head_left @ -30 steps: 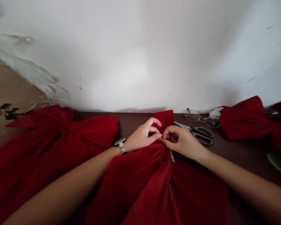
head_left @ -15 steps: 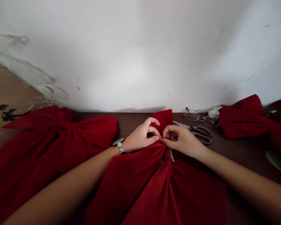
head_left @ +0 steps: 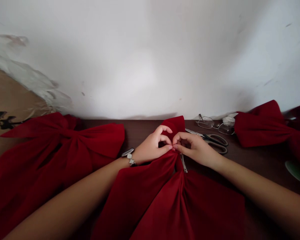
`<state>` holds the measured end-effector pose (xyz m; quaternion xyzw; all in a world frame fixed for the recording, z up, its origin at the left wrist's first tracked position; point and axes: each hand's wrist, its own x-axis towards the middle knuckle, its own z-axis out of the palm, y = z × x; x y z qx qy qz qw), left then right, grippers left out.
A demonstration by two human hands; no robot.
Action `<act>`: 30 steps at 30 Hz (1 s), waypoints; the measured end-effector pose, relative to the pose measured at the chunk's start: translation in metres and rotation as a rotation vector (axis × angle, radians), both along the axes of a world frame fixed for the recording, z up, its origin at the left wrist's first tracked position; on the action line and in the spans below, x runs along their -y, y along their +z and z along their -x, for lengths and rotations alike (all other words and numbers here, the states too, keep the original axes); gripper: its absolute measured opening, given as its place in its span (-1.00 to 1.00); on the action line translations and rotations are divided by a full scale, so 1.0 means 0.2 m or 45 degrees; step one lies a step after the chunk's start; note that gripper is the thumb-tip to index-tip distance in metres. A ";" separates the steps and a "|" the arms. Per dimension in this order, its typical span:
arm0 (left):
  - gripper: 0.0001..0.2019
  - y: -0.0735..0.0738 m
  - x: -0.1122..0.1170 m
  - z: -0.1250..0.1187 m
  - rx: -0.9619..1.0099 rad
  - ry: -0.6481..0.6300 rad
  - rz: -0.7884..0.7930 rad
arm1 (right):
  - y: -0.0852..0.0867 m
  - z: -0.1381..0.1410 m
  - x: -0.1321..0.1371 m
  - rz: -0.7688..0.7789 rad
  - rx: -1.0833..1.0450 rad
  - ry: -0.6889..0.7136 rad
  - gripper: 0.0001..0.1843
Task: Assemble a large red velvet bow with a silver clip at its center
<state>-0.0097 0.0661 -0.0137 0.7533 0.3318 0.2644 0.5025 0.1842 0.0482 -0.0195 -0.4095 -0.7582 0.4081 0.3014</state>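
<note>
The red bow (head_left: pixel 142 196) is matt, velvety cloth, the metal clip (head_left: pixel 183 163) is glossy, the scissors (head_left: pixel 215 142) have steel blades and plastic handles, and the dark tabletop (head_left: pixel 145 131) looks like smooth wood, perhaps laminate.

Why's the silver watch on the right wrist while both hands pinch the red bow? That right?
No: the head view shows the silver watch on the left wrist, not the right. The rest holds: the left hand and right hand both pinch the red bow.
</note>
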 end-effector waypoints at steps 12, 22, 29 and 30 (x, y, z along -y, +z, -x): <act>-0.66 -0.02 -0.01 0.00 0.074 0.007 0.041 | 0.02 0.02 0.01 -0.216 0.242 0.000 -0.88; -0.64 -0.02 -0.02 0.00 0.081 0.000 0.064 | 0.02 0.02 0.02 -0.188 0.218 -0.036 -0.88; -0.65 -0.02 -0.01 0.00 0.121 0.000 0.082 | 0.04 0.02 0.02 -0.193 0.194 -0.030 -0.88; -0.65 -0.02 -0.01 0.00 0.131 0.006 0.083 | 0.03 0.01 0.02 -0.188 0.186 -0.026 -0.89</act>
